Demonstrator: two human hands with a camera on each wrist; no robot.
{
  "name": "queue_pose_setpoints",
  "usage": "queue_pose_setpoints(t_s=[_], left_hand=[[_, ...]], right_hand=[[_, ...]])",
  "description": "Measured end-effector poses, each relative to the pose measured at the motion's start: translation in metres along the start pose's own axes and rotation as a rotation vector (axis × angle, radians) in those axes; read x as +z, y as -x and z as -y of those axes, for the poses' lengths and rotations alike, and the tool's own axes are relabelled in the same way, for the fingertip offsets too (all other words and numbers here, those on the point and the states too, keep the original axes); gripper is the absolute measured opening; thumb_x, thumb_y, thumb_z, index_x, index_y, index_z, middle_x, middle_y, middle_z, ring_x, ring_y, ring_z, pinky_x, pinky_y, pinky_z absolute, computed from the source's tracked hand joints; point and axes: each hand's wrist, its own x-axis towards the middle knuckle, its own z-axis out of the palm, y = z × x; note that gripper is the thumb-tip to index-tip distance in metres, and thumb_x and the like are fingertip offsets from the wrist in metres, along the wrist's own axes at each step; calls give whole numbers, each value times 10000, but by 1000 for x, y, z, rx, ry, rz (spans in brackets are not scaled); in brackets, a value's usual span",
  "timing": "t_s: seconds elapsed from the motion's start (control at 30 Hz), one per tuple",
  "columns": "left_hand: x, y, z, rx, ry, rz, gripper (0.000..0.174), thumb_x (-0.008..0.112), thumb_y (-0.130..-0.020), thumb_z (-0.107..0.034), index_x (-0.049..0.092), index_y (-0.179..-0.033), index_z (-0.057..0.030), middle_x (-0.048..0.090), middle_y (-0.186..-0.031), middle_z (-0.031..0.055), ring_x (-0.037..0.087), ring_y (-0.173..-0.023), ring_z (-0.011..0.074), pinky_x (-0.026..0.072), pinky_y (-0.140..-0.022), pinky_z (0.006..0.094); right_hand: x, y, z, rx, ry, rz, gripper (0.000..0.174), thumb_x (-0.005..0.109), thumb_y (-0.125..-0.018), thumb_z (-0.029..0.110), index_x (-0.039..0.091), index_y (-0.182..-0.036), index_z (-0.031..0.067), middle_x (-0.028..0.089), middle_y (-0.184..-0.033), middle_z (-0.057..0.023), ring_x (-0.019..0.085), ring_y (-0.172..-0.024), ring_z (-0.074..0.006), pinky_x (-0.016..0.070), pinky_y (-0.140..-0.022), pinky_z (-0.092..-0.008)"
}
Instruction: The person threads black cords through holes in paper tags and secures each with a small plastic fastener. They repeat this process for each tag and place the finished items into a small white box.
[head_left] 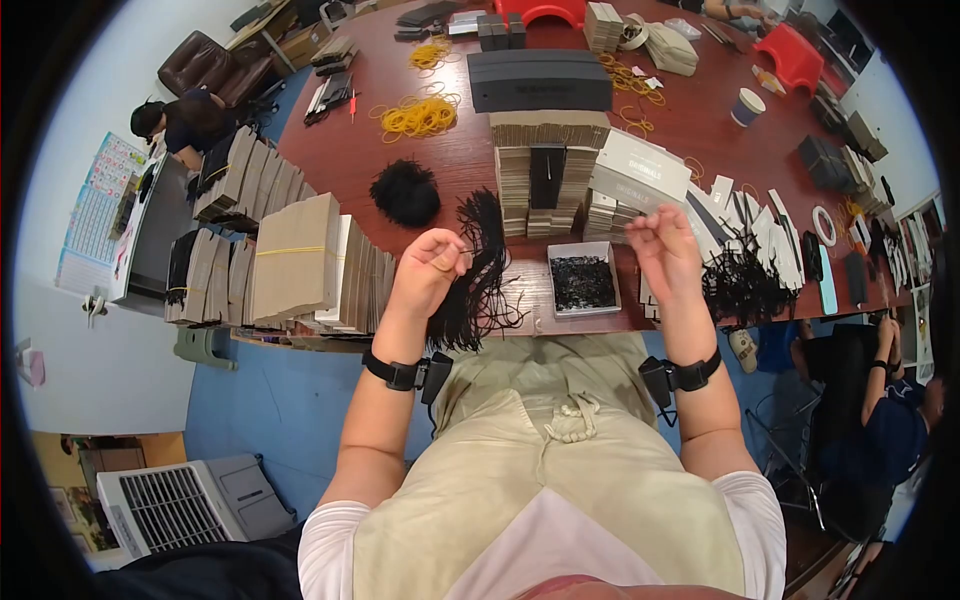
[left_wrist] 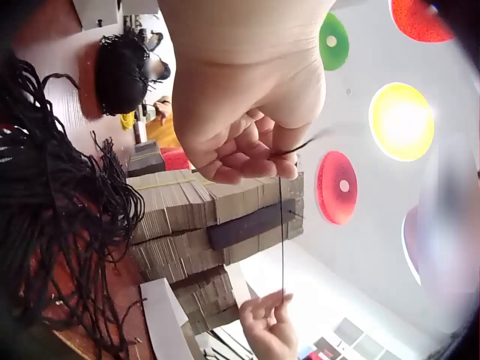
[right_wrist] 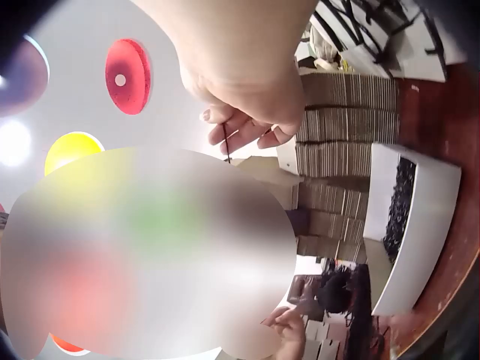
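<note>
My left hand (head_left: pixel 430 272) and right hand (head_left: pixel 667 255) are raised apart over the table's near edge. A thin black cord (left_wrist: pixel 283 232) runs straight between them in the left wrist view. The left hand pinches it between thumb and fingertips, and a short tail sticks out beyond. At the other end, thumb and fingers of the right hand pinch the cord. A bundle of loose black cords (head_left: pixel 482 265) lies beside the left hand, hanging over the table edge. Between and below the hands stands a small white box (head_left: pixel 553 290) holding short black pieces (head_left: pixel 585 280).
Tall card stacks (head_left: pixel 512 185) stand ahead, with white boxes (head_left: pixel 640 168) at their right. More banded stacks (head_left: pixel 290 255) fill the left. A black fluffy ball (head_left: pixel 404 192), yellow rubber bands (head_left: pixel 420 115) and a paper cup (head_left: pixel 747 107) lie farther back. Another cord pile (head_left: pixel 750 285) is right.
</note>
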Motion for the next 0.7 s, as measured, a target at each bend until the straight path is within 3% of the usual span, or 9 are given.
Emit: queue_pose_setpoints(t_s=[0.17,0.2,0.3,0.4,0.47,0.5,0.57,0.6,0.7], left_hand=[[15,-1,-12,-60,455,189,258,490,-835,6,583,-1075,27,632,-905,136,591,-858,244,429,-874,352],[16,-2,-15,-142,535,200,380,421,-792,78,540,-1153,62,609,-1075,212,579,-1030,314,416,-958,398],[37,-7,-17,-209,269,146,406,402,-777,107,519,-1166,88,566,-1154,242,522,-1136,342,397,-996,414],[68,-13,-14,-267,-159,11,274,512,-844,32,564,-1112,64,605,-1097,207,606,-1010,279,499,-847,344],[71,-16,-5,-241,-316,-30,183,590,-861,-58,613,-1008,49,647,-997,166,656,-832,209,536,-722,301],[72,-16,-2,-247,-327,-43,163,595,-859,-60,623,-982,43,644,-973,141,640,-818,182,523,-715,281],[74,-16,1,-258,-349,-71,128,605,-856,-65,643,-930,32,639,-924,91,610,-789,127,495,-702,240],[75,-17,5,-113,-505,-18,103,605,-861,-79,644,-882,14,602,-872,33,553,-754,91,443,-660,210],[79,-13,3,-65,-609,42,88,619,-852,-92,645,-868,-10,572,-861,12,522,-754,93,418,-661,220]], right_hand=[[-3,14,7,92,282,-43,145,553,-885,63,556,-1023,21,647,-870,-112,617,-879,-217,477,-845,-345],[1,17,7,133,337,-58,133,563,-870,46,571,-999,12,650,-883,-115,619,-873,-215,477,-842,-335],[23,20,-2,168,511,-43,96,604,-818,5,617,-912,-9,656,-930,-126,621,-870,-203,476,-830,-308],[65,20,-10,66,739,99,55,676,-716,-6,680,-771,-10,657,-991,-118,601,-908,-183,456,-823,-288],[79,18,-15,-150,1018,258,97,689,-702,29,700,-798,23,659,-1003,-99,575,-942,-181,430,-840,-298],[85,18,-17,-225,1104,297,112,692,-697,38,705,-808,30,659,-1003,-95,569,-949,-182,421,-848,-296],[89,16,-24,-226,1110,274,110,698,-705,55,708,-813,36,661,-999,-88,576,-936,-173,430,-838,-289],[89,16,-27,-226,1114,262,110,700,-709,63,710,-815,39,662,-998,-85,579,-929,-168,434,-833,-286],[89,16,-33,111,856,88,139,701,-735,78,702,-858,14,661,-995,-96,588,-906,-158,450,-816,-282]])
